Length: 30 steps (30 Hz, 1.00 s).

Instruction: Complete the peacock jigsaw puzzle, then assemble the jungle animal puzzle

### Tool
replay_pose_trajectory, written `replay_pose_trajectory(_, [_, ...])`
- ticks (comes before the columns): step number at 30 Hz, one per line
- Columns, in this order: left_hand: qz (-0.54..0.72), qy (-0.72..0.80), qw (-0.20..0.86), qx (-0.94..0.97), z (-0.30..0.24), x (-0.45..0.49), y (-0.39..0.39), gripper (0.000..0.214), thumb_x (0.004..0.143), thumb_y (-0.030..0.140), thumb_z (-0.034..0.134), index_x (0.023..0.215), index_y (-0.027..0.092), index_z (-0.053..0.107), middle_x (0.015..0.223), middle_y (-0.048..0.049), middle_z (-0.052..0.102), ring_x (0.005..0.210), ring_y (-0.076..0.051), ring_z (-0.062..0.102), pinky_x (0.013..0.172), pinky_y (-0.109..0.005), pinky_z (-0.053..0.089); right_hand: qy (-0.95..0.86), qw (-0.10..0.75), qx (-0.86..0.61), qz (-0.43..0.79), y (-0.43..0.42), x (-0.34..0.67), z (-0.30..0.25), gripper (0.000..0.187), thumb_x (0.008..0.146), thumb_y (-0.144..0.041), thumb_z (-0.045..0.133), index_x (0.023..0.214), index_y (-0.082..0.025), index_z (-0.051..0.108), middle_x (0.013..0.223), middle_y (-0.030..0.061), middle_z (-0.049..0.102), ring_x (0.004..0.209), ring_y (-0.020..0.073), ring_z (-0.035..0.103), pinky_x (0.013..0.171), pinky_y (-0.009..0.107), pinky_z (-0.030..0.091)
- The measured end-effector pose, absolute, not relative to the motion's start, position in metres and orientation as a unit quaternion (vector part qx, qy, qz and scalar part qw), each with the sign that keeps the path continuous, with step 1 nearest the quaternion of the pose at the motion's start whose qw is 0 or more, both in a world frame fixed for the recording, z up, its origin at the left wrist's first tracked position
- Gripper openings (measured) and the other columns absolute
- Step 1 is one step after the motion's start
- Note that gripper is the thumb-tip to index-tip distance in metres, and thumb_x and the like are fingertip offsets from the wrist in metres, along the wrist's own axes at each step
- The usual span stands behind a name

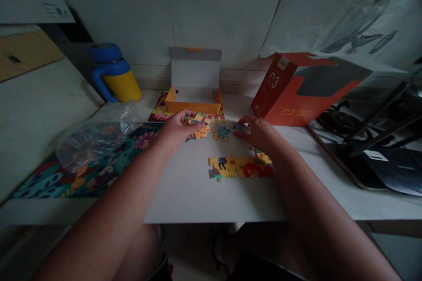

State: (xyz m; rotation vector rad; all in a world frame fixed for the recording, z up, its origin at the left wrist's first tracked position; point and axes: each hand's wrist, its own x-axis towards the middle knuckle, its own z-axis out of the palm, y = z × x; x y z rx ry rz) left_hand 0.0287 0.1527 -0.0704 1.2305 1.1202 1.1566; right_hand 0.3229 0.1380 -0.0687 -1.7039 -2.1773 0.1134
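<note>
Puzzle pieces (201, 124) are stacked mid-frame, clamped between thumb and fingers of the left hand (174, 131). Just right, a loose bluish piece (223, 132) sits between the hands, which are well apart. Below both, lower center, the joined strip (234, 168) runs lengthwise left-right, right end by the forearm. Right hand (257, 130) curls over another blue piece (238, 127), can't tell if it's pinched.

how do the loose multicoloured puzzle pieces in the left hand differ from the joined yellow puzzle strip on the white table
The loose multicoloured puzzle pieces are bunched in the left hand; the joined yellow puzzle strip lies flat on the white table. The pieces overlap; the strip's pieces interlock. Both carry colourful printing.
</note>
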Motion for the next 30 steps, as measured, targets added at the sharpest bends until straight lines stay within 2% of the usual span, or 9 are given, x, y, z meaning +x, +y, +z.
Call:
replay_pose_trajectory(5, [0.485,0.465,0.525,0.522,-0.073,0.027,0.155,0.050,0.068,0.025,0.099,0.110,0.021,0.072,0.092,-0.0019,0.074,0.074,-0.016,0.070,0.061,-0.024,0.052,-0.755,0.155,-0.633,0.076,0.137,0.339,-0.071,0.029,0.090,-0.033,0.086,0.109,-0.018,0.070,0.100,0.0113,0.077,0.086,0.0265,0.071,0.072,0.033,0.048])
replay_pose_trajectory(11, [0.481,0.469,0.520,0.528,-0.074,0.026,0.156,0.051,0.068,0.027,0.099,0.111,0.021,0.072,0.093,-0.0016,0.073,0.073,-0.014,0.069,0.060,-0.022,0.051,-0.735,0.187,-0.643,0.103,0.137,0.337,-0.071,0.035,0.082,-0.029,0.089,0.104,-0.019,0.065,0.101,0.0107,0.074,0.084,0.0253,0.068,0.069,0.032,0.047])
replay_pose_trajectory(13, [0.479,0.472,0.523,0.524,-0.074,0.026,0.156,0.050,0.069,0.026,0.099,0.111,0.020,0.072,0.094,-0.0022,0.074,0.074,-0.015,0.070,0.059,-0.022,0.051,-0.731,0.219,-0.636,0.112,0.136,0.336,-0.067,0.032,0.080,-0.024,0.087,0.102,-0.019,0.065,0.104,0.0103,0.074,0.083,0.0238,0.068,0.069,0.032,0.047])
replay_pose_trajectory(17, [0.477,0.467,0.551,0.500,-0.072,0.025,0.156,0.051,0.070,0.023,0.097,0.112,0.021,0.069,0.098,-0.0045,0.077,0.079,-0.018,0.075,0.058,-0.023,0.053,-0.676,0.307,-0.625,0.240,0.133,0.330,-0.062,0.022,0.086,-0.021,0.077,0.106,-0.021,0.068,0.106,0.0069,0.076,0.071,0.0181,0.068,0.058,0.028,0.046])
replay_pose_trajectory(20, [0.482,0.460,0.573,0.478,-0.071,0.025,0.156,0.052,0.069,0.020,0.098,0.112,0.022,0.068,0.099,-0.0042,0.078,0.081,-0.020,0.076,0.061,-0.025,0.057,-0.643,0.325,-0.613,0.325,0.131,0.323,-0.063,0.017,0.088,-0.024,0.076,0.104,-0.022,0.071,0.103,0.0066,0.078,0.071,0.0184,0.072,0.057,0.027,0.049])
replay_pose_trajectory(24, [0.489,0.466,0.570,0.468,-0.068,0.026,0.155,0.044,0.072,0.017,0.096,0.107,0.022,0.069,0.101,-0.0051,0.079,0.079,-0.019,0.076,0.061,-0.026,0.058,-0.667,0.275,-0.631,0.286,0.128,0.312,-0.065,0.011,0.089,-0.021,0.076,0.099,-0.023,0.078,0.092,0.0048,0.081,0.069,0.0188,0.071,0.060,0.027,0.051])
replay_pose_trajectory(30, [0.491,0.474,0.559,0.471,-0.070,0.026,0.156,0.045,0.072,0.020,0.097,0.109,0.022,0.071,0.104,-0.0077,0.079,0.081,-0.022,0.077,0.056,-0.025,0.055,-0.677,0.236,-0.657,0.232,0.125,0.302,-0.060,0.010,0.093,-0.024,0.073,0.096,-0.021,0.081,0.075,0.0037,0.078,0.050,0.0153,0.061,0.054,0.028,0.046])
